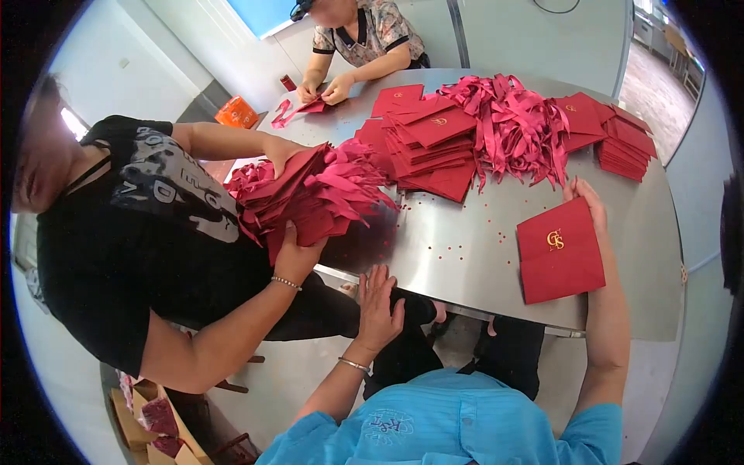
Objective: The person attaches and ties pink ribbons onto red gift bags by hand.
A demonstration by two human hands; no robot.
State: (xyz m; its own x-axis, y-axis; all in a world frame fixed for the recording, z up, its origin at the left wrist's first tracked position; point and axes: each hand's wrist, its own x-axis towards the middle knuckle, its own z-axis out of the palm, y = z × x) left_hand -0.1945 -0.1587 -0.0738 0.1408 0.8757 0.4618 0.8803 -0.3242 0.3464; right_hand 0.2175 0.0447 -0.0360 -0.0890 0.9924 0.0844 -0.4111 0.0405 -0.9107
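Observation:
My right hand point(587, 203) grips the top edge of a flat red paper bag point(562, 260) with a gold emblem, over the table's right part. Its fingertips are partly behind the bag. My left hand point(379, 306) rests near the table's front edge with its fingers stretched out and nothing in it. Beyond it, a co-worker in a black shirt holds a thick bundle of red bags point(291, 198) with pink ribbons in both hands. A heap of pink ribbons point(515, 128) lies between stacks of red bags point(434, 147) on the table.
Small red dots lie scattered on the metal table point(434, 225). More red bags point(624, 143) are stacked at the right. Across the table, another person handles a red piece with a ribbon. An orange package point(237, 112) stands far left; a cardboard box point(132, 418) is at lower left.

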